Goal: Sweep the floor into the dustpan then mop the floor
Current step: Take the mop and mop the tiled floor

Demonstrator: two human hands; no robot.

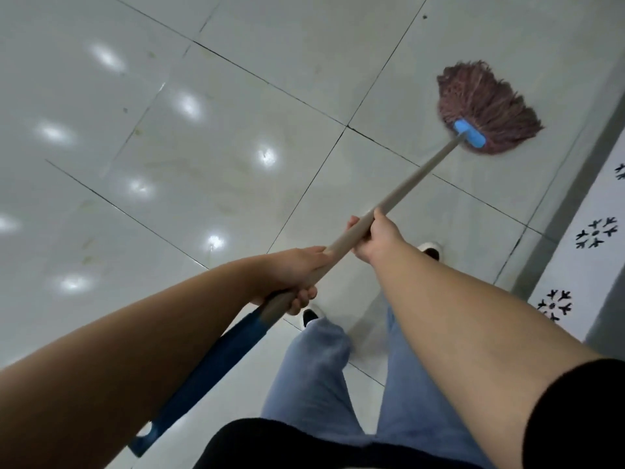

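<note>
A mop with a reddish-brown string head (483, 106) and a light blue clamp (470, 133) lies spread on the pale tiled floor (209, 137) at the upper right. Its beige pole (416, 179) runs down-left to a dark blue grip end (203, 370). My left hand (297, 272) grips the pole just above the blue grip. Higher up the pole, my right hand (375, 236) grips it too. Both forearms are bare.
A grey skirting strip (568, 211) and a white wall with black flower-like marks (595, 233) run along the right. My legs in blue jeans (338, 377) and my shoes (431, 248) stand below the hands. Glossy tiles with light reflections stretch to the left.
</note>
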